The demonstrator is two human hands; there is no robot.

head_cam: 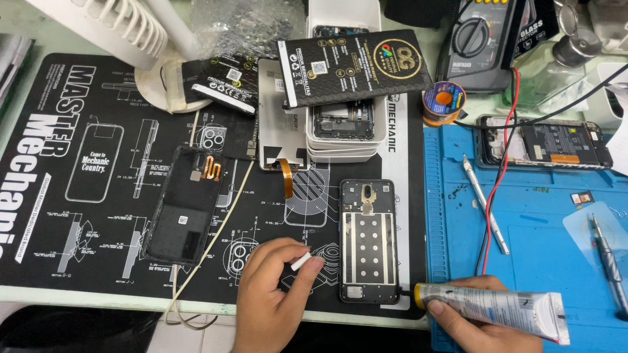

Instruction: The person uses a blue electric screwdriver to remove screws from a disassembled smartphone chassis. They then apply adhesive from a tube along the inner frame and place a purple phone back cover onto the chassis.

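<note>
My left hand (271,294) rests on the black work mat (98,216) and pinches a small white cap (301,261) between thumb and fingers. My right hand (474,320) grips a grey glue tube (497,307) lying sideways, its black nozzle touching the lower right corner of an opened phone frame (368,240). That frame lies face down between my two hands, showing a perforated metal plate. A black phone back cover (186,206) with an orange flex lies to the left of my left hand.
A blue mat (536,229) at right carries another opened phone (546,144), a metal tool (485,204), a screwdriver (610,261) and red and black leads. Behind stand stacked white trays (343,140), black flat packages (353,65), a multimeter (477,42), a solder spool (443,99) and a white fan (124,26).
</note>
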